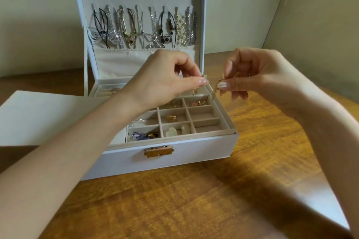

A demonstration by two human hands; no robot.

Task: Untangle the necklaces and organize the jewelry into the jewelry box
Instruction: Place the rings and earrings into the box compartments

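Observation:
A white jewelry box stands open on the wooden table, its lid upright. Several necklaces hang from hooks inside the lid. The divided tray holds small pieces: gold earrings, pale stones, a purple item. Above the tray's far right corner, my left hand pinches a small gold piece between thumb and forefinger. My right hand pinches a thin gold dangling earring. The two hands are a short gap apart.
A flat white board or box lid lies on the table at the left, touching the box. The brown wooden table stretches toward me. A pale wall and cushion stand behind the box.

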